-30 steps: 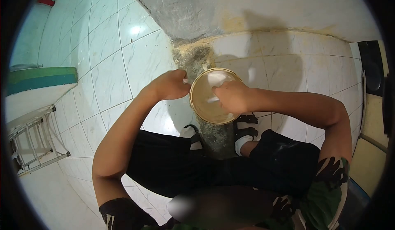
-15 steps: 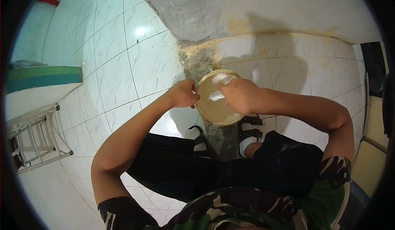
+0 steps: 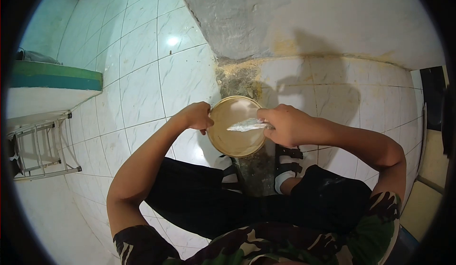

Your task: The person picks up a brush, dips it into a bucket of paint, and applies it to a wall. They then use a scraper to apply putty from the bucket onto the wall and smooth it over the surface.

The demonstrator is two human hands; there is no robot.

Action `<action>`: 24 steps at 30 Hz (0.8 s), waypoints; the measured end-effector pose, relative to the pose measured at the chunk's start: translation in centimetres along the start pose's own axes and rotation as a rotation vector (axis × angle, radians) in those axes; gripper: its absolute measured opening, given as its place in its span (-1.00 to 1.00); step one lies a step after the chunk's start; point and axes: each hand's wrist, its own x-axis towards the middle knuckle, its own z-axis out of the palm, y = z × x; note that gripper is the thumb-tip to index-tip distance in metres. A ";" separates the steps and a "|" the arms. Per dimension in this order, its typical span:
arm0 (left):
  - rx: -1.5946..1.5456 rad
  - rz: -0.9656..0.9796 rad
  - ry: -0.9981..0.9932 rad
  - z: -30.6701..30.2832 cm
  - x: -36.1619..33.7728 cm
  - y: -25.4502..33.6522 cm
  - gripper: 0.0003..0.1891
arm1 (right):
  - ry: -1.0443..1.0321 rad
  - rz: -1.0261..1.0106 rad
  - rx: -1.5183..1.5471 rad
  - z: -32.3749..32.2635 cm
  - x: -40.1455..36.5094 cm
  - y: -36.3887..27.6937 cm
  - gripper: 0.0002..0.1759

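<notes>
A round, pale tub [image 3: 236, 147] with a yellowish rim stands between my feet. My left hand [image 3: 197, 117] is closed on the tub's left rim. Over the tub's right side, my right hand [image 3: 288, 125] grips a whitish, pointed tool [image 3: 246, 124] that looks coated in pale paste. Its tip points left above the inside of the tub. The handle is mostly hidden in my fingers.
Rough bare cement [image 3: 256, 163] runs between my sandalled feet. White floor tiles [image 3: 183, 80] lie to the left, with a grey plastered wall [image 3: 247, 18] ahead. A metal ladder [image 3: 45, 146] and a green-edged ledge [image 3: 57, 75] are at the far left.
The tub has shifted left and slightly down in view with my left hand. My right hand has turned and moved right, and the tool now shows more fully.
</notes>
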 end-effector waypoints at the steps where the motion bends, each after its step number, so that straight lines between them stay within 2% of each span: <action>1: 0.012 -0.030 0.035 -0.3 -0.3 -0.3 -0.76 | -0.001 -0.006 -0.003 -0.3 0.1 0.0 -0.71; 3: 0.033 -0.047 0.056 -0.9 -0.6 -1.0 -0.77 | -0.056 0.066 0.201 -1.0 0.6 0.0 -0.75; 4: 0.056 -0.060 0.070 -1.2 -0.7 -1.4 -0.79 | -0.057 0.061 0.197 -1.1 0.7 0.1 -0.75; 6: 0.052 -0.053 0.074 -1.7 -0.8 -2.6 -0.81 | -0.093 0.155 0.527 -1.2 1.0 0.5 -0.75; 7: 0.051 -0.044 0.074 -1.9 -0.8 -3.0 -0.83 | -0.095 0.151 0.524 -1.5 1.0 0.5 -0.75; 9: 0.088 -0.058 0.101 -2.2 -0.9 -3.2 -0.84 | -0.192 0.327 0.837 -2.3 0.8 0.6 -0.70; 10: 0.129 -0.071 0.124 -2.4 -1.0 -3.1 -0.84 | -0.195 0.325 0.833 -2.5 0.7 0.9 -0.70; 12: 0.199 -0.076 0.139 -2.9 -0.7 -2.9 -0.79 | -0.154 0.298 1.155 -2.7 0.6 1.3 -0.68; 13: 0.273 -0.080 0.148 -3.1 -0.7 -2.9 -0.74 | -0.155 0.297 1.152 -2.7 0.7 1.0 -0.68; 14: 0.272 -0.078 0.151 -3.1 -0.5 -3.3 -0.74 | -0.073 0.290 1.201 -2.7 0.7 0.6 -0.67; 16: 0.582 -0.034 0.255 -3.4 -0.6 -3.0 -0.71 | 0.016 0.280 1.241 -2.8 1.0 0.1 -0.66; 17: 0.583 -0.029 0.264 -3.7 -0.8 -3.1 -0.71 | 0.074 0.342 1.229 -2.8 1.3 0.2 -0.68; 19: 0.563 -0.194 0.233 -4.5 -5.5 1.9 -0.69 | 0.140 0.406 1.208 -2.4 2.0 1.3 -0.70; 21: 0.529 -0.087 0.225 -3.9 -8.7 5.0 -0.72 | 0.142 0.524 1.237 -1.5 3.4 4.0 -0.76; 24: 0.542 0.269 0.314 -0.8 -12.7 7.7 -0.76 | 0.206 0.642 1.185 0.6 7.2 5.4 -0.80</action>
